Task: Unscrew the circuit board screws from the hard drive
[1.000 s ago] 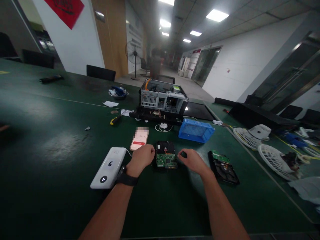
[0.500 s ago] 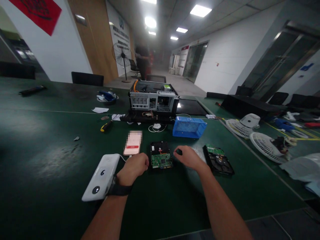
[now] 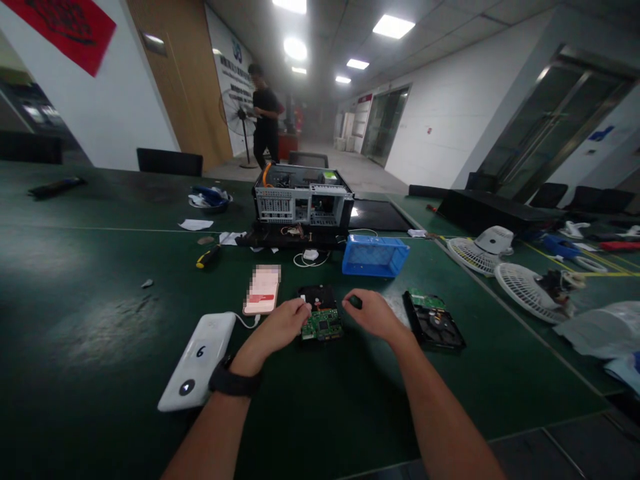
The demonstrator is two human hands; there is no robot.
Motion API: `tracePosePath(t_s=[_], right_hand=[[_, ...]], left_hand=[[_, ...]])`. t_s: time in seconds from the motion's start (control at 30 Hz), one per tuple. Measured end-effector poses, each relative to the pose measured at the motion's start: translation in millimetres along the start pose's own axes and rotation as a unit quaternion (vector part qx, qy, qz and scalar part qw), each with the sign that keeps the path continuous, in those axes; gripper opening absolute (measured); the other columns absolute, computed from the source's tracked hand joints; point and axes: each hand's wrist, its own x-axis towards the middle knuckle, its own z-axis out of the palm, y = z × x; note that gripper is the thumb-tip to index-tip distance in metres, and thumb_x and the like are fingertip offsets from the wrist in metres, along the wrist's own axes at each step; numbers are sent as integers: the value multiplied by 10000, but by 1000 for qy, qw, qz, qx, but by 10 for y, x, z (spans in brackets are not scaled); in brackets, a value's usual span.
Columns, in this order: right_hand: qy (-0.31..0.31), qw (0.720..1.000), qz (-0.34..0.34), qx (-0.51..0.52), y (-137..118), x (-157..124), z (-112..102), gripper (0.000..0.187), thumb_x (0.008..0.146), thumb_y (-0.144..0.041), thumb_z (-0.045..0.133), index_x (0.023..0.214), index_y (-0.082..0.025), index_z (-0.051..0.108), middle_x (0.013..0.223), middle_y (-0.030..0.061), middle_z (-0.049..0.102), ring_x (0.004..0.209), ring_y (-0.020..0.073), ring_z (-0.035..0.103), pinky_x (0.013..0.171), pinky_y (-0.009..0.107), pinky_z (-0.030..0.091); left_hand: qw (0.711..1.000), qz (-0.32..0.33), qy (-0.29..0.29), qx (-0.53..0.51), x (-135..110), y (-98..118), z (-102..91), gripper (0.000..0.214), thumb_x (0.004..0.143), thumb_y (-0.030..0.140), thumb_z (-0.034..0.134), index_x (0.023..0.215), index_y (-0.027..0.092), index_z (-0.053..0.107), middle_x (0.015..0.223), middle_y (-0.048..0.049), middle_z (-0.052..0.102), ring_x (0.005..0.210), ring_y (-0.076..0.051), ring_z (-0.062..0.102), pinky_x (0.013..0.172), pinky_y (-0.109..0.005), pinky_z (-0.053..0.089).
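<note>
A hard drive (image 3: pixel 323 325) lies on the dark green table with its green circuit board facing up. Over its left edge, the fingers of my left hand (image 3: pixel 283 325) are pinched together; whether they hold a small part or press on the drive I cannot make out. Just off the drive's right side, my right hand (image 3: pixel 375 315) is closed with thumb and forefinger meeting, and what is between the tips is hidden. A second hard drive (image 3: pixel 434 320) rests to the right of my right hand.
A white power bank (image 3: pixel 200 357) is cabled to a phone (image 3: pixel 263 290) on the left. Behind stand a blue bin (image 3: pixel 375 257) and an opened computer case (image 3: pixel 303 203). A yellow-black screwdriver (image 3: pixel 207 257) and white fan grilles (image 3: pixel 525 290) lie farther out. A person (image 3: pixel 265 113) stands beyond the table.
My left hand has moved right and slightly up, onto the drive's left edge. My right hand stays near the drive's right side. The person in the background has come into clearer view.
</note>
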Motion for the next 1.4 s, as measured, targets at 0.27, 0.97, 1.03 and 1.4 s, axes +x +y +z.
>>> tracePosePath(t_s=[0.27,0.97,1.03,1.4], right_hand=[[10,999,-26,33,-87,-10,11,218,872,-339,490,905,-213,665,907,21,680,819,150,604,750,245,417],[79,997,-16,-5,-43,40,128,217,893,-335,451,942,-215,626,984,52,651,911,166,591,812,263,404],[43,995,54,-76,119,73,118,228,878,-367,473,913,-209,634,957,71,663,869,186,607,760,275,407],[-59,985,74,-142,232,81,289,234,849,-394,510,860,-211,655,873,76,680,822,201,623,662,267,396]], left_hand=[[990,-14,42,-131,77,36,174,339,837,477,409,756,175,537,611,16,530,527,-116,487,502,-219,362],[983,-9,71,-169,109,98,260,439,864,493,361,877,153,638,749,-41,642,522,-115,498,487,-231,342],[990,-16,129,-51,118,51,180,403,886,445,341,827,179,637,783,-45,658,642,-153,563,569,-252,375],[954,-125,142,233,114,-86,157,282,900,364,373,1070,217,542,953,-94,680,824,-231,636,671,-309,406]])
